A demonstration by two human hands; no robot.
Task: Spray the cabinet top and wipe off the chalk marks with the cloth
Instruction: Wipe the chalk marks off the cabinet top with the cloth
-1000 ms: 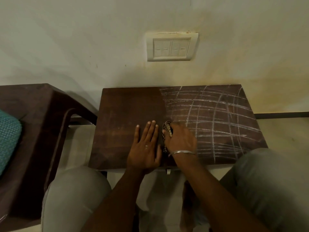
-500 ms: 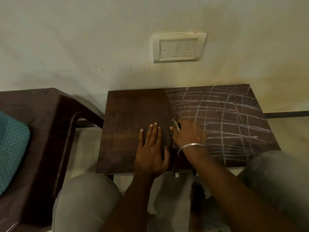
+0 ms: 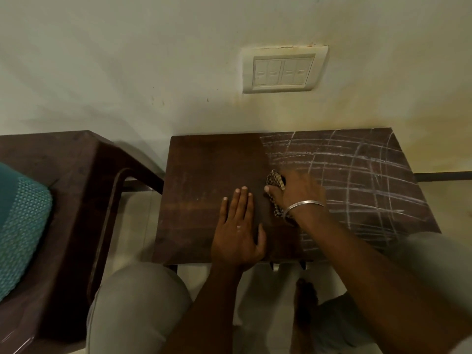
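Note:
The dark wooden cabinet top [image 3: 204,169] stands against the wall. White chalk marks [image 3: 357,175] criss-cross its right half; the left half is bare wood. My right hand [image 3: 298,192], a metal bangle on its wrist, presses a checked cloth [image 3: 275,180] onto the top at the left edge of the chalked area, with the fingers curled over it. Most of the cloth is hidden under the hand. My left hand [image 3: 237,226] lies flat on the bare wood just left of the cloth, fingers straight and together. No spray bottle is in view.
A dark brown chair [image 3: 76,190] with a teal cushion [image 3: 20,221] stands close on the left, a narrow gap between it and the cabinet. A switch plate [image 3: 283,70] is on the wall above. My knees [image 3: 138,302] flank the cabinet's front edge.
My right hand has slid the cloth a little away from me, toward the wall, along the edge of the chalked area. My left hand stays flat in place. The camera shifted slightly.

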